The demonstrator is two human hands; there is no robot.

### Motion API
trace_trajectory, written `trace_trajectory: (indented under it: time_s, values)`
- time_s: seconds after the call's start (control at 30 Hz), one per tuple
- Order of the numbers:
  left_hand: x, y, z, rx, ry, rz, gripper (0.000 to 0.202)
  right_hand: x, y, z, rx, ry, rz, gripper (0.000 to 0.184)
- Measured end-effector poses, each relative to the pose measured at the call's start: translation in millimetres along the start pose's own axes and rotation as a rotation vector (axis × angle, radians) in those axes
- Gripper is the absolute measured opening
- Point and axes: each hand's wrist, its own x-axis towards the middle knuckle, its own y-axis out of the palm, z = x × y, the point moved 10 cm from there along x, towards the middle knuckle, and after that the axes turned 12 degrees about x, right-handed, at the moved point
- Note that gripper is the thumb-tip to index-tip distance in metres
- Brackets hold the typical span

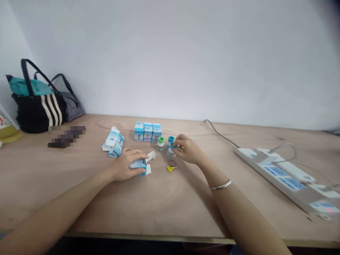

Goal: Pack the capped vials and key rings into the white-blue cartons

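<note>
My left hand (126, 165) lies on the wooden table (164, 202) with its fingers curled round a small blue and white carton (139, 165) whose end flaps stand open. My right hand (187, 149) pinches the blue cap of a small clear bottle (171, 151) that stands upright on the table. Close behind it stand a green-capped bottle (160, 142) and another blue-capped bottle (170, 140). A row of three closed blue cartons (147, 132) stands further back. Two opened cartons (114, 143) lie to the left. A yellow tag on a ring (170, 167) lies between my hands.
A black striped bag (37, 106) and a grey bag (70, 106) stand at the back left by the wall. A dark blurred object (66, 136) lies near them. White power strips (287, 177) with cables run along the right side. A yellow item (6, 129) sits at the left edge.
</note>
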Motion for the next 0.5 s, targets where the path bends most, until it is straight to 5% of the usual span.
trace_trajectory:
  time_s: [0.17, 0.3, 0.5]
  values:
    - [1, -4.6, -3, 0.008, 0.008, -0.022, 0.058, 0, -4, 6, -0.067, 0.047, 0.009, 0.014]
    - [-2, -10.2, 6, 0.059, -0.096, -0.058, 0.068, -9, 27, 6, -0.007, 0.13, 0.324, 0.015]
    - [-4, -5.0, 19, 0.011, -0.215, 0.028, 0.038, -26, 51, -18, 0.021, 0.255, 0.518, 0.009]
